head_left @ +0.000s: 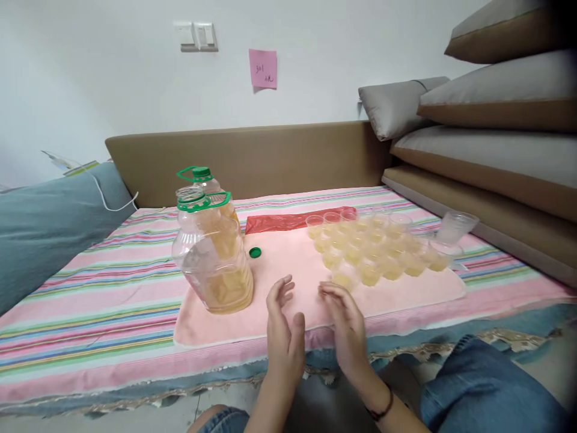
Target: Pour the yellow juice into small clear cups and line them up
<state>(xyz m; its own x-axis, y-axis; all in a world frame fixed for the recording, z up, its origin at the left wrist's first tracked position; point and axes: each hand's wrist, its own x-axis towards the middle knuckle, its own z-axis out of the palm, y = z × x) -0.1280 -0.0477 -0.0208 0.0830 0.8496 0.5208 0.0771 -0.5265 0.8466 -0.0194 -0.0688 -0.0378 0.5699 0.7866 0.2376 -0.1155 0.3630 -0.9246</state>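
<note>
My left hand (285, 328) is raised near the front edge of the pink mat (288, 264), fingers apart and holding nothing. Facing it, my right hand (346, 328) is also open, its fingers a little curled and nothing in them. To the left stands an uncapped clear jug (216, 264) with a green handle, partly filled with yellowish liquid. A second jug (201, 173) with its green cap on is mostly hidden behind it. On the mat lies a loose green cap (255, 252). Several clear plastic cups (370, 273) of pale yellow liquid stand in rows at the right.
A stack of nested cups (456, 227) leans at the far right. Behind the rows lies a red plastic bag (288, 222). Piled cushions (491, 144) border the right side, a brown backrest (252, 162) the back, and a blue-grey armrest (49, 222) the left.
</note>
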